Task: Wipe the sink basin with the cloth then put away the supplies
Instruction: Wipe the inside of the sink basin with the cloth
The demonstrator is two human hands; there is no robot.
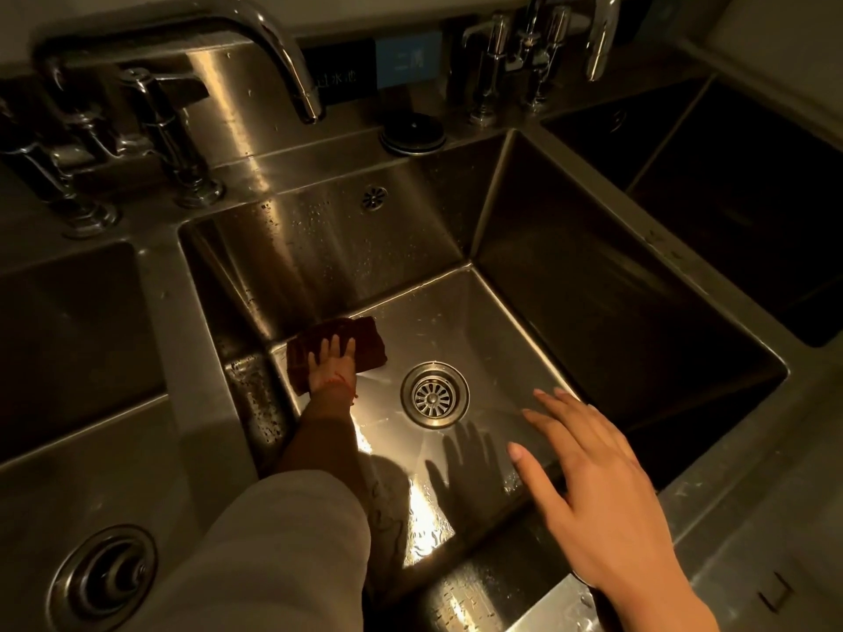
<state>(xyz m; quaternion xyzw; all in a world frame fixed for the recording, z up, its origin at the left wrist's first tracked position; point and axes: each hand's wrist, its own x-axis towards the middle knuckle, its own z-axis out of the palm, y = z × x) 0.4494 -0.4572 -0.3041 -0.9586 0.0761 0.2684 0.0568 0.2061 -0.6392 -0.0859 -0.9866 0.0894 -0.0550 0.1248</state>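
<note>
A dark brown cloth point(360, 333) lies flat on the floor of the middle steel sink basin point(474, 321), in its far left corner. My left hand point(331, 358) reaches deep into the basin and presses on the cloth with straight fingers. A red thread circles that wrist. My right hand point(597, 485) hovers over the basin's near right edge, fingers spread and straight, holding nothing. Its shadow falls on the wet basin floor. The round drain strainer point(434, 394) sits between the two hands.
A tall faucet point(292, 66) arches over the basin's back wall. A round black stopper point(413, 132) rests on the back ledge. More taps point(524, 61) stand at the back right. Other basins flank left point(68, 358) and right point(752, 198); the left one has a drain point(102, 577).
</note>
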